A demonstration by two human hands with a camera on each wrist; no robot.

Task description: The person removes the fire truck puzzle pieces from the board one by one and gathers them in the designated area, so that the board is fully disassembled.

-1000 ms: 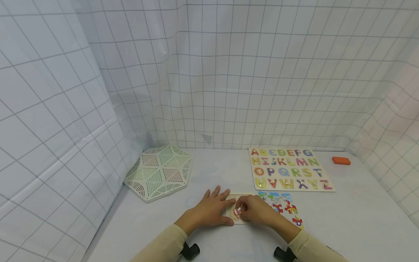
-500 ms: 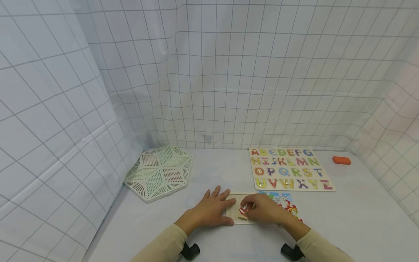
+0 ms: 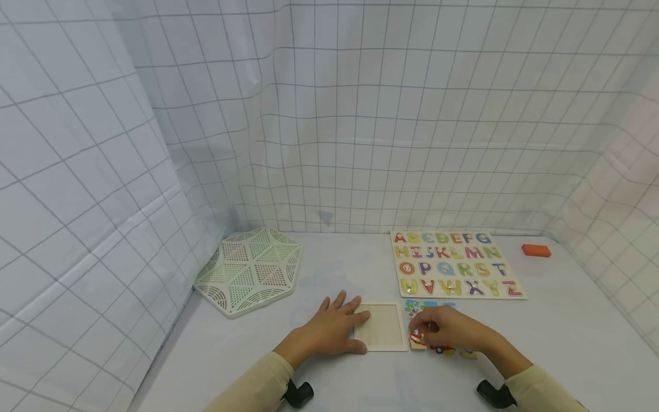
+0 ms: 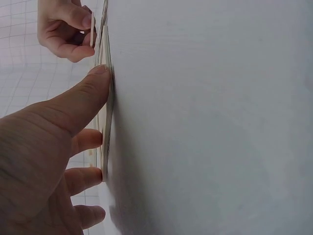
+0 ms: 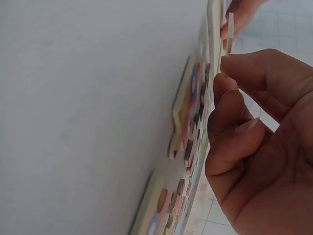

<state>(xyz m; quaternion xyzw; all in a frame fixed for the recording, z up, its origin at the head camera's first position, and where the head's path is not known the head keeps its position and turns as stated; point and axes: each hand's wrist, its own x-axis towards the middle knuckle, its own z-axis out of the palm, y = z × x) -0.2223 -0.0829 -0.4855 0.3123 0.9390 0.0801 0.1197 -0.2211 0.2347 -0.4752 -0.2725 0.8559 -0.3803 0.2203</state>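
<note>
My left hand (image 3: 334, 329) lies with spread, straight fingers on the left edge of a small square wooden puzzle tray (image 3: 386, 329), whose bare base shows. In the left wrist view its thumb (image 4: 93, 90) and fingertips touch the tray's rim (image 4: 108, 117). Thumb and fingers of my right hand (image 3: 453, 327) pinch a jigsaw piece (image 3: 417, 342) printed red and yellow. The left wrist view shows that piece edge-on (image 4: 92, 30), held upright. Beneath the right hand lie several more colourful jigsaw pieces (image 3: 441, 350), partly hidden, just right of the tray.
Behind the pieces lies an alphabet board (image 3: 458, 266) with colourful letters. A white hexagonal perforated board (image 3: 252, 272) is at the left. Far right, an orange block (image 3: 536, 250) sits on the white table (image 3: 561, 337). Gridded white curtains (image 3: 360, 143) enclose the back and sides.
My right hand has moved right with the jigsaw piece, from over the tray to over the loose pieces, uncovering the tray's base. The left hand stays in place.
</note>
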